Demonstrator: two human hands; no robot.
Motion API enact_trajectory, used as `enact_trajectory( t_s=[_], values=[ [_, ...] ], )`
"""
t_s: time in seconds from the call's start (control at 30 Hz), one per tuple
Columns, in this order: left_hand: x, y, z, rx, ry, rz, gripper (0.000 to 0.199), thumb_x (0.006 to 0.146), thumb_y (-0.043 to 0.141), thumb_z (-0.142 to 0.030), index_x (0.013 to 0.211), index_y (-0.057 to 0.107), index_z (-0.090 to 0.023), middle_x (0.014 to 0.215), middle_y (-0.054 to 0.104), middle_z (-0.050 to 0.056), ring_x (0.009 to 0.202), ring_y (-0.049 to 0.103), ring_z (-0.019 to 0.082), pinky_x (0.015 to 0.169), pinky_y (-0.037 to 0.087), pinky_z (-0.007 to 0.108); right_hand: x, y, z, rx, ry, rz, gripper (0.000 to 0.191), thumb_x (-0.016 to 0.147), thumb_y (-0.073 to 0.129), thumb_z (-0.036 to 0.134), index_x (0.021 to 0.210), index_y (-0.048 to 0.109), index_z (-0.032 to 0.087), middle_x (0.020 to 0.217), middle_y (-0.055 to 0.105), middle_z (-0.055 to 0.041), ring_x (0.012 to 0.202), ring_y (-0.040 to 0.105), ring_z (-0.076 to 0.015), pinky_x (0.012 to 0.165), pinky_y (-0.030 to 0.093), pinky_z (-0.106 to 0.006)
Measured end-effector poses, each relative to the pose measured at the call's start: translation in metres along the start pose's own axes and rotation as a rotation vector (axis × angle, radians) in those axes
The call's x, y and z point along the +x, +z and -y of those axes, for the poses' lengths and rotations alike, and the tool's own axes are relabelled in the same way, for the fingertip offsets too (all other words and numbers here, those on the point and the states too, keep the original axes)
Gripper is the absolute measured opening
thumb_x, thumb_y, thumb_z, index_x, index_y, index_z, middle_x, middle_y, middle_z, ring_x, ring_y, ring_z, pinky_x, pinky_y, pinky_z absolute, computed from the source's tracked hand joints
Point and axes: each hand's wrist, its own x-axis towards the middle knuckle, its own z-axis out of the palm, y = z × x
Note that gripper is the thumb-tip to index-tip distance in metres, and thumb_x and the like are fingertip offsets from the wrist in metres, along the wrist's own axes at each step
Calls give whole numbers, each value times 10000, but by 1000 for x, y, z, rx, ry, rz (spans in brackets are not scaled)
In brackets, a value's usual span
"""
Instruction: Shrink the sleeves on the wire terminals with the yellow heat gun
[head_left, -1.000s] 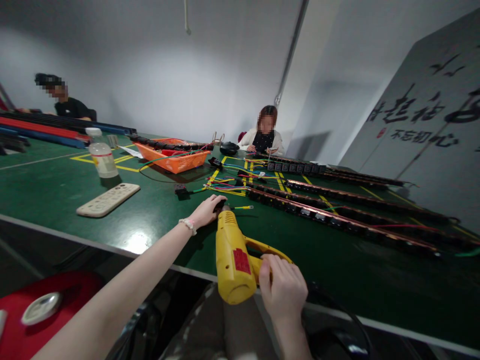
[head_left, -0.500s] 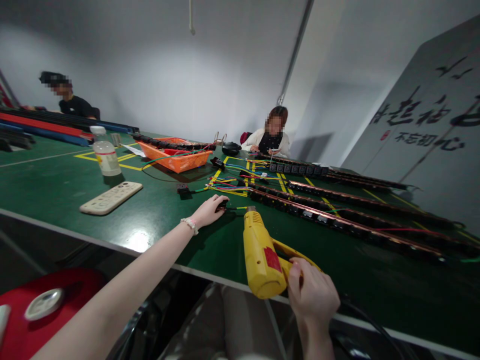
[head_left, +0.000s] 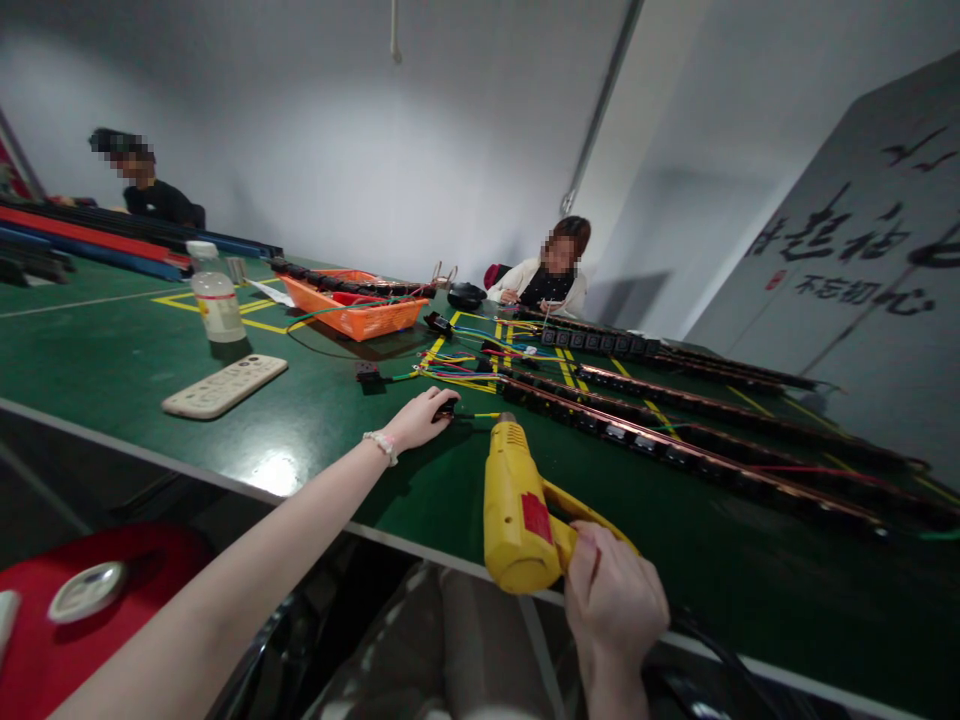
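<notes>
My right hand (head_left: 616, 590) is wrapped round the handle of a yellow heat gun (head_left: 517, 510) with a red label. Its metal nozzle points away from me, close to a yellow-green wire (head_left: 477, 415). That wire runs out of a small black part (head_left: 448, 408) on the table, which the fingers of my left hand (head_left: 418, 420) grip; the part's exact kind is mostly hidden by them. Just beyond lies a similar black part (head_left: 368, 373) with a green-yellow wire, beside a bundle of coloured wires (head_left: 457, 376) coming from a long black strip with copper bars (head_left: 600, 420).
More long strips (head_left: 720, 400) fill the right of the green table (head_left: 315, 450). An orange basket (head_left: 375, 322), a bottle (head_left: 217, 300) and a phone (head_left: 225, 387) stand or lie to the left. Two people (head_left: 551, 275) sit across, and a red stool (head_left: 150, 560) is below left.
The heat gun and my right hand have shifted slightly to the left. My left hand stays on the black part. The whole view has tilted a little.
</notes>
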Motion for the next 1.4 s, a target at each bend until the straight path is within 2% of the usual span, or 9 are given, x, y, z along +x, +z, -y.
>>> enact_trajectory(
  t_s=[0.13, 0.4, 0.63, 0.93, 1.13, 1.4],
  values=[
    [-1, 0, 0, 8, 5, -3, 436, 785, 507, -206, 1219, 505, -243, 1074, 539, 66, 955, 580, 205, 887, 471, 347, 0, -3, 14, -23, -9, 2, 290, 934, 355, 251, 781, 595, 192, 679, 632, -9, 650, 525, -144, 678, 326, -275],
    [0, 0, -1, 16, 11, 3, 457, 771, 491, -168, 1223, 499, -238, 1095, 537, 71, 1000, 571, 213, 921, 457, 361, 1, -4, 40, 94, -27, 44, 272, 935, 370, 267, 787, 585, 188, 662, 593, -7, 661, 490, -146, 681, 300, -284],
    [0, -1, 1, -28, 14, 26, 516, 720, 534, -131, 1227, 502, -224, 1111, 531, 79, 975, 574, 210, 890, 472, 341, 2, -4, 51, 193, -44, 81, 274, 928, 368, 255, 812, 604, 181, 696, 615, -14, 676, 498, -145, 687, 301, -285],
    [-1, -3, -3, -17, 4, 45, 489, 752, 482, -123, 1230, 492, -223, 1119, 525, 77, 1017, 562, 211, 927, 457, 355, 4, 4, 29, 253, -49, 3, 267, 914, 358, 206, 813, 604, 179, 725, 654, -2, 674, 545, -131, 697, 341, -274],
    [-1, -3, -3, -4, 5, 29, 432, 783, 489, -179, 1212, 498, -230, 1095, 528, 66, 1008, 567, 205, 938, 453, 355, 2, 5, 8, 197, -26, -58, 262, 902, 359, 175, 829, 611, 178, 744, 670, -1, 687, 580, -125, 704, 367, -265],
    [-2, -3, -2, 15, 14, 23, 429, 808, 496, -221, 1236, 480, -233, 1112, 534, 70, 1004, 574, 206, 919, 463, 349, -2, 4, -14, 90, -4, -54, 268, 902, 363, 183, 839, 623, 171, 756, 678, -4, 688, 595, -128, 709, 388, -263]
  ],
)
